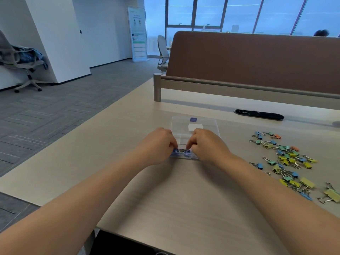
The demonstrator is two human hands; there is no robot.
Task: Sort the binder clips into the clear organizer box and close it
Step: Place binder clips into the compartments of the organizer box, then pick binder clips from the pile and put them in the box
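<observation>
Organizer box (185, 124) front partly hidden, rightmost yellow clip (331, 193) cropped

1. The organizer box (195, 126) lies mid-desk (165, 199), straight before me.
2. Sorted clips (181, 152) sit in its near row. My left hand (160, 142) and right hand (207, 144) meet there, pinching them.
3. Loose binder clips (287, 159) lie scattered toward the right edge.
4. Behind the box to the right is a cable slot (259, 114) — then the partition (257, 61) along the far edge.

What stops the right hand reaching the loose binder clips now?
Probably nothing, so yes: loose binder clips lie on bare desk beside the right hand, path clear. It needs to release the blue clip it pinches.
</observation>
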